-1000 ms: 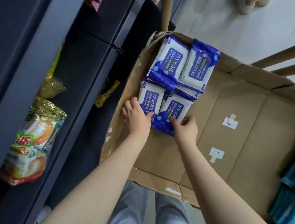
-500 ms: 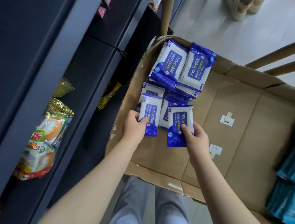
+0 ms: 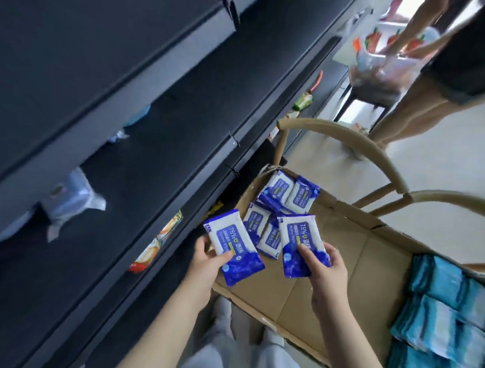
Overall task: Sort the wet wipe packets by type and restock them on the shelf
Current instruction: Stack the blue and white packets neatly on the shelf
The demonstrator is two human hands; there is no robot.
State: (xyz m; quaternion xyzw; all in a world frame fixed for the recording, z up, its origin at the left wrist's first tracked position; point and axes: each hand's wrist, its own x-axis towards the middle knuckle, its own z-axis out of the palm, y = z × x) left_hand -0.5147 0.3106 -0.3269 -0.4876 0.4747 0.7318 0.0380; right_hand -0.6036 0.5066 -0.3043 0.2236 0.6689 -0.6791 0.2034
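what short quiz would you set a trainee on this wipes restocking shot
1. True or false: the left hand holds one blue-and-white plastic wipe packet, and the right hand holds a second matching packet.
2. Where do the teal wipe packets lie? A) at the right end of the brown cardboard box; B) on the dark shelf; C) on the floor.
3. Fill in: the loose blue-and-white packets not in hand lie at the box's far ___ corner.

Key: 1 true; 2 A; 3 left.
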